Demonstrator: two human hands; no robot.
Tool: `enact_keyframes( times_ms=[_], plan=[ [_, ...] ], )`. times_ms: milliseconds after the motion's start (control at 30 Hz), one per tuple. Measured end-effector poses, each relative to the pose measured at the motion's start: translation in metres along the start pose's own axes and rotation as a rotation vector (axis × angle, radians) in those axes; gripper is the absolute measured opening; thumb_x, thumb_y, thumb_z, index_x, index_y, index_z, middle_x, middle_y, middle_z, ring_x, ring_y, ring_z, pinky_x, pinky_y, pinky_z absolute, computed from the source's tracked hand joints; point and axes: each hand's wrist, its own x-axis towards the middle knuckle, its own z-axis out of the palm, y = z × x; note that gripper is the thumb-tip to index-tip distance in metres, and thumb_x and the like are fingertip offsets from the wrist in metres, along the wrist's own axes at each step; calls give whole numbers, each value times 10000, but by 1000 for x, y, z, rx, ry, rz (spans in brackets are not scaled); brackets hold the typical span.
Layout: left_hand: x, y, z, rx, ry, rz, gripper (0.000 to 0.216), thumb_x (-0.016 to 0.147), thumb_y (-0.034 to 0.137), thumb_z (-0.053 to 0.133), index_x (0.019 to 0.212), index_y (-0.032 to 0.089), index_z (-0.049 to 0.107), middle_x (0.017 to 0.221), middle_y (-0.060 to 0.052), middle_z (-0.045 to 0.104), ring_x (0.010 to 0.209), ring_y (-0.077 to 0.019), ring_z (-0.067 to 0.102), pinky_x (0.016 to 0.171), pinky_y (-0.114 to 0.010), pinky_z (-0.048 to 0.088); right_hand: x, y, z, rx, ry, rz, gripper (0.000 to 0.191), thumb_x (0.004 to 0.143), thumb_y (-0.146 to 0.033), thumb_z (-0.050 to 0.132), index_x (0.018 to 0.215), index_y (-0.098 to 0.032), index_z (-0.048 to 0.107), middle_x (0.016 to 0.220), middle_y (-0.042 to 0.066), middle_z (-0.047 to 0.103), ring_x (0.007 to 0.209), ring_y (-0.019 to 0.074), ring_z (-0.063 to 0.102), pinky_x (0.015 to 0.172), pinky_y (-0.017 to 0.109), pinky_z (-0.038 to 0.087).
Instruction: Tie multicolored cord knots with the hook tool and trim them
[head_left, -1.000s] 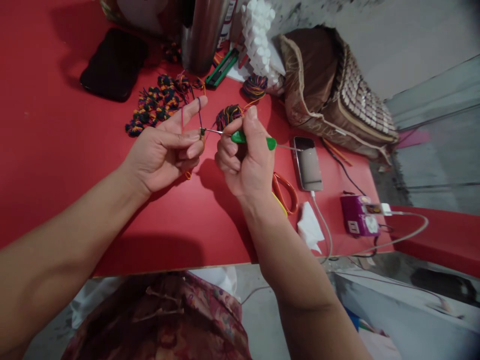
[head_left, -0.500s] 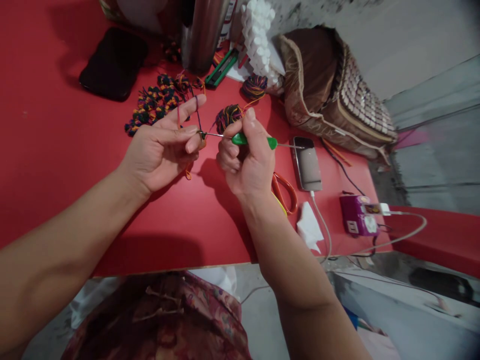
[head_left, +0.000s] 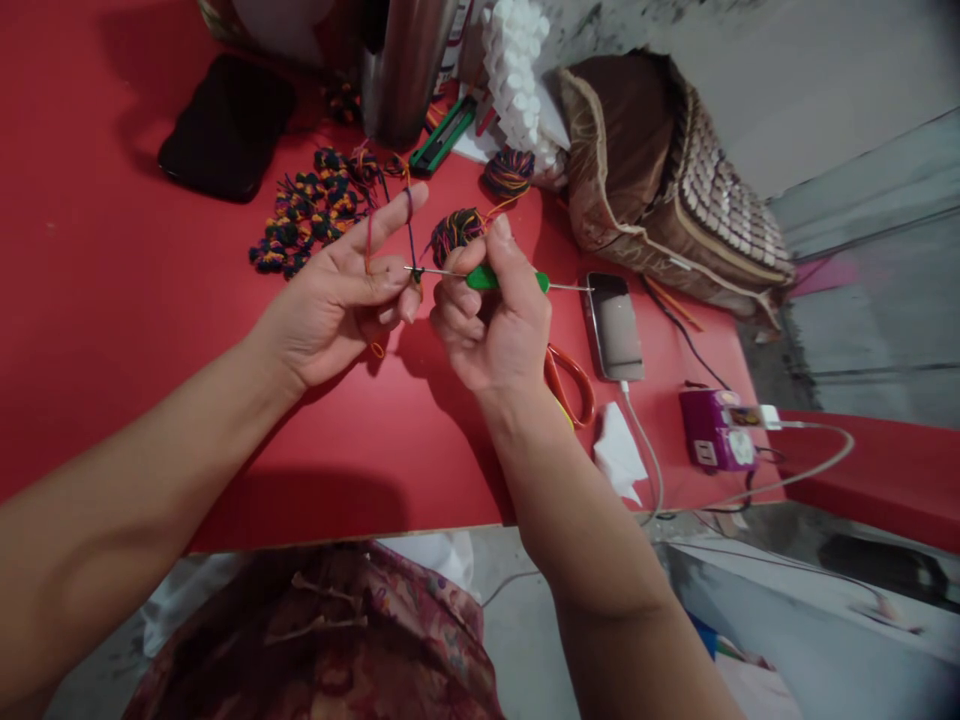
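Forefinger raised since; scissors [head_left: 571, 385] half hidden

You worked under dim overhead light; your hands threw soft shadows on the red table [head_left: 112, 300], the steel flask [head_left: 401, 70] glinted, and edges bowed and blurred.

You're at a home craft corner: a red laminate tabletop [head_left: 112, 300] crowded with small multicoloured crocheted yarn pieces [head_left: 311, 205], a brown beaded fabric handbag [head_left: 675, 190], a smartphone [head_left: 615, 325] charging from a purple plug adapter [head_left: 716, 440], orange-handled scissors [head_left: 571, 385], and bare concrete floor below.
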Motion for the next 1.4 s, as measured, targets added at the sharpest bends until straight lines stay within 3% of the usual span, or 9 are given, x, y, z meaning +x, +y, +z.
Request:
enact_keyframes(
  times_ms=[67, 267, 400, 567, 667, 800, 1133, 1267, 1400],
  plan=[
    [1, -3, 0, 15, -13, 8, 915, 900, -10, 822, 1754, 192, 562, 622, 54, 689, 595, -151, 657, 574, -189, 502, 2, 2, -2, 10, -14, 16, 696, 905, -955, 732, 775, -301, 529, 557, -93, 423, 450, 98, 156, 377, 279, 148],
    [2, -6, -1, 69, 20, 16, 968, 895, 56, 911, 1769, 307, 578, 669, 58, 701, 575, -159, 678, 550, -215, 516, 9, 10, -8, 83, -29, 26, 679, 976, -946, 650, 832, -294, 525, 564, -116, 393, 432, 79, 138, 363, 279, 136],
    [0, -6, 0, 79, 33, 39, 903, 886, 56, 898, 1720, 272, 630, 659, 49, 698, 568, -157, 663, 560, -219, 517, 3, 6, 0, 71, 41, -23, 652, 943, -890, 771, 806, -287, 567, 589, -108, 375, 444, 82, 158, 376, 273, 155],
    [-1, -5, 0, 111, 20, 53, 821, 857, 57, 866, 1638, 232, 685, 650, 35, 695, 560, -169, 635, 565, -247, 497, -2, 6, 3, 51, 62, -46, 659, 905, -913, 796, 772, -286, 644, 589, -86, 412, 456, 91, 178, 400, 279, 154],
    [-2, -5, 0, 123, -16, 96, 792, 842, 60, 836, 1605, 219, 696, 628, 21, 696, 557, -170, 615, 548, -243, 447, 0, 11, -3, -35, 56, -24, 682, 851, -1007, 748, 819, -328, 688, 621, -51, 518, 466, 129, 293, 398, 312, 252],
    [-4, -5, 2, 108, -9, 102, 923, 807, 49, 846, 1681, 258, 636, 606, 55, 650, 533, -151, 582, 534, -239, 416, 0, 15, -7, -92, 3, -42, 678, 848, -1019, 736, 891, -343, 751, 715, -6, 653, 553, 170, 507, 453, 337, 412],
    [0, -3, 3, -1, 2, 48, 1124, 765, 35, 773, 1806, 363, 504, 549, 118, 549, 501, -169, 596, 698, -330, 613, -8, 16, 5, -44, -27, -173, 561, 1041, -797, 741, 815, -288, 805, 780, 21, 701, 734, 179, 654, 696, 337, 578],
    [0, -3, 2, -12, 9, 20, 1099, 770, 67, 801, 1791, 363, 518, 618, 95, 650, 492, -161, 616, 653, -323, 588, -7, 13, 7, -96, 8, -183, 581, 987, -842, 771, 767, -304, 795, 741, 20, 672, 703, 193, 647, 688, 368, 605],
    [0, -2, 1, -2, 38, 5, 1082, 743, 49, 797, 1761, 321, 550, 857, 27, 828, 501, -131, 600, 574, -290, 522, -8, 9, 7, -176, 19, -143, 609, 917, -904, 795, 759, -316, 773, 786, 44, 702, 731, 222, 676, 646, 390, 614]
  ],
)
